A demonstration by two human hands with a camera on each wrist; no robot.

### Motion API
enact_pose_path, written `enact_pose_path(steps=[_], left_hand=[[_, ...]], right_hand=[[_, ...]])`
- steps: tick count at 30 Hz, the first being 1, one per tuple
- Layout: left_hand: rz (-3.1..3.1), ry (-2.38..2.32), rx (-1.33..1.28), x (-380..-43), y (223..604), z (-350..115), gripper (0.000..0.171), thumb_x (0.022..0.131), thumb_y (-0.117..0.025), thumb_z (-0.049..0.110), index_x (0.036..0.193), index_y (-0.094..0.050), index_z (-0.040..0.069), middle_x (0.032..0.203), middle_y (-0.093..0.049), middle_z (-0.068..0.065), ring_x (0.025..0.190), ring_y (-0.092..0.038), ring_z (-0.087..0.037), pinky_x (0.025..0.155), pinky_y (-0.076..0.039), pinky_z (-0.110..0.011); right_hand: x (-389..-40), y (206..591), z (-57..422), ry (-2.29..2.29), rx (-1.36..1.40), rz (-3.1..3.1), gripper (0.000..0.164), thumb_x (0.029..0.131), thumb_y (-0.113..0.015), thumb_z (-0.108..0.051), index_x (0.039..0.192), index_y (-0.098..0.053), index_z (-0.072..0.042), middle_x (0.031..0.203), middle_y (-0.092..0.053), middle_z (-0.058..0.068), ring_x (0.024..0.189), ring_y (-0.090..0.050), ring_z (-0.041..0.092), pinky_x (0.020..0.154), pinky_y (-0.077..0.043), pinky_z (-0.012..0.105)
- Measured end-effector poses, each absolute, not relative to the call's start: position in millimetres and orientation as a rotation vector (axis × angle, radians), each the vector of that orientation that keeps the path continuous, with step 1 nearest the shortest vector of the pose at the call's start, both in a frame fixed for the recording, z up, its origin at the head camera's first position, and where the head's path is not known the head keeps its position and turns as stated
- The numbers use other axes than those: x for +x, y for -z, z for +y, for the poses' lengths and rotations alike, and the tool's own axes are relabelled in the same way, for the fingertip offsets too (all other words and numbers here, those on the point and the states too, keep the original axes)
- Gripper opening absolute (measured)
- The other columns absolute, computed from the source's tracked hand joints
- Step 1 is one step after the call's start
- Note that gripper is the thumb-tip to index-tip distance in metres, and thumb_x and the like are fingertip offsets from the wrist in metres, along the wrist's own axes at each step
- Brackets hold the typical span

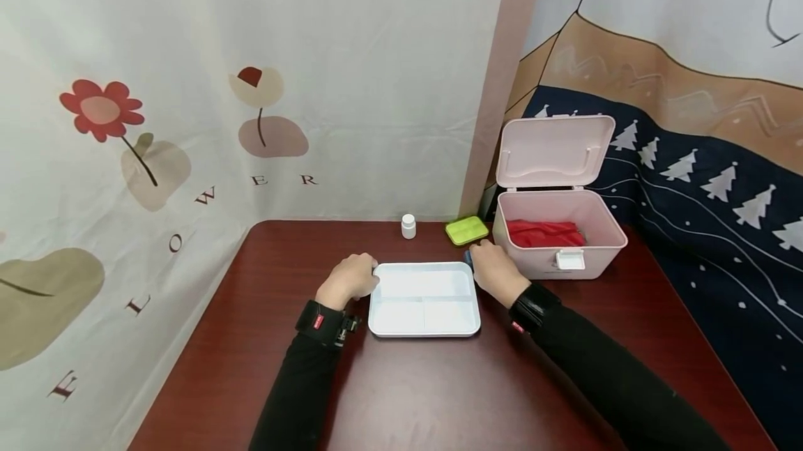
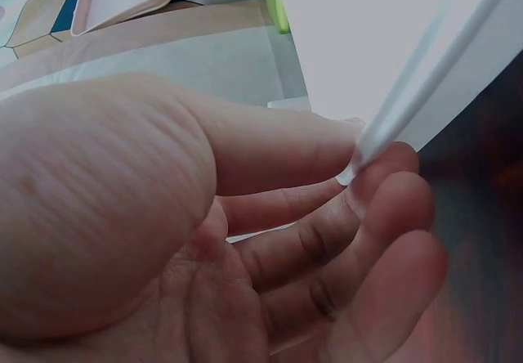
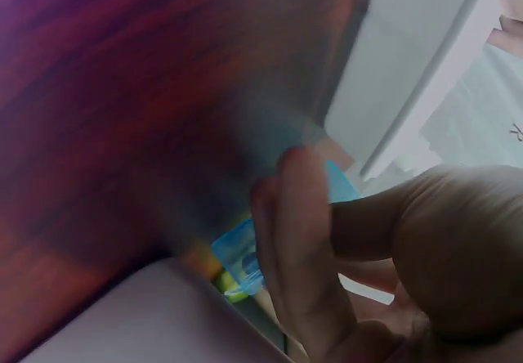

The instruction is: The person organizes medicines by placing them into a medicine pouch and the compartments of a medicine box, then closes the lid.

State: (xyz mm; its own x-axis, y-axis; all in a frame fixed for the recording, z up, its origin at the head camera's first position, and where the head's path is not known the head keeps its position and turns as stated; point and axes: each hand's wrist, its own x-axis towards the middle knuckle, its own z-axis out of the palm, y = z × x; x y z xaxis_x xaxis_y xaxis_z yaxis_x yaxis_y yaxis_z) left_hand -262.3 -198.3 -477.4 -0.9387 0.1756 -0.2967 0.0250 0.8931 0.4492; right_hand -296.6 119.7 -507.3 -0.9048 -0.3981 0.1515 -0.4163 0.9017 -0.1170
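Observation:
A white divided tray [image 1: 424, 299] lies on the table, with one long compartment at the back and two smaller ones in front. My left hand [image 1: 350, 277] is at its back left corner. In the left wrist view, the thumb and forefinger pinch the tray's rim [image 2: 425, 69]. Beside the tray's back right corner, my right hand [image 1: 498, 270] holds a small, flat blue item [image 1: 468, 256], mostly hidden by the fingers. It looks light blue and partly see-through in the right wrist view [image 3: 340, 183]; its kind cannot be made out.
An open pink box [image 1: 592, 264] with red cloth [image 1: 546, 233] inside stands right of my right hand, lid raised. Toward the back edge are a yellow-green rectangular case [image 1: 467, 230] and a small white bottle [image 1: 408, 226]. Printed curtains hang behind the brown table [image 1: 401, 395].

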Motion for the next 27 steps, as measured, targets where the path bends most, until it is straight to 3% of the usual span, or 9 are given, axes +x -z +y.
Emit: enact_pose_path(steps=[4, 8, 13, 21, 24, 27], left_hand=[[2.717, -0.640, 0.143, -264.2, 475.7, -196.7, 0.049, 0.110, -0.062, 0.015, 0.158, -0.058, 0.003, 0.089, -0.068, -0.011, 0.055, -0.054, -0.018, 0.060, -0.043, -0.032], [2.711, -0.629, 0.134, -264.0, 475.2, -196.4, 0.050, 0.110, -0.061, 0.016, 0.158, -0.057, 0.003, 0.077, -0.064, -0.008, 0.057, -0.057, -0.019, 0.060, -0.044, -0.032], [2.719, -0.619, 0.132, -262.1, 474.3, -196.3, 0.050, 0.110, -0.060, 0.015, 0.159, -0.057, 0.004, 0.079, -0.068, -0.009, 0.061, -0.061, -0.022, 0.061, -0.046, -0.033], [2.720, -0.627, 0.125, -262.7, 474.8, -196.6, 0.051, 0.108, -0.062, 0.015, 0.158, -0.058, 0.003, 0.073, -0.072, -0.010, 0.063, -0.068, -0.026, 0.059, -0.047, -0.032], [2.720, -0.632, 0.129, -263.3, 475.7, -195.8, 0.051, 0.108, -0.063, 0.016, 0.157, -0.059, 0.002, 0.073, -0.071, -0.010, 0.064, -0.068, -0.026, 0.060, -0.048, -0.031], [2.719, -0.639, 0.128, -263.3, 476.8, -194.7, 0.051, 0.108, -0.063, 0.016, 0.157, -0.058, 0.002, 0.074, -0.072, -0.011, 0.064, -0.069, -0.027, 0.060, -0.049, -0.031]], right_hand=[[-295.6, 501.8, 120.8, -0.204, 0.589, -2.905, 0.027, 0.091, -0.074, -0.001, 0.116, -0.073, 0.011, 0.107, -0.072, 0.029, 0.089, -0.076, 0.045, 0.081, -0.065, 0.056], [-289.8, 489.0, 120.2, -0.230, 0.548, -2.890, 0.036, 0.094, -0.070, -0.003, 0.127, -0.071, 0.011, 0.119, -0.069, 0.032, 0.088, -0.077, 0.046, 0.080, -0.065, 0.057], [-275.7, 468.9, 116.7, -0.241, 0.565, -2.852, 0.034, 0.099, -0.072, -0.011, 0.129, -0.073, 0.006, 0.124, -0.066, 0.029, 0.084, -0.076, 0.044, 0.076, -0.065, 0.057], [-251.3, 451.0, 108.7, -0.191, 0.783, -2.801, 0.040, 0.093, -0.086, -0.021, 0.124, -0.078, 0.003, 0.121, -0.078, 0.021, 0.115, -0.069, 0.041, 0.097, -0.062, 0.053], [-243.9, 450.3, 105.2, -0.160, 0.924, -2.832, 0.039, 0.092, -0.087, -0.022, 0.123, -0.079, 0.000, 0.118, -0.078, 0.017, 0.111, -0.070, 0.036, 0.095, -0.062, 0.052], [-236.2, 453.3, 102.3, -0.144, 1.067, -2.875, 0.034, 0.092, -0.087, -0.022, 0.119, -0.081, -0.004, 0.110, -0.075, 0.012, 0.097, -0.071, 0.028, 0.086, -0.063, 0.049]])
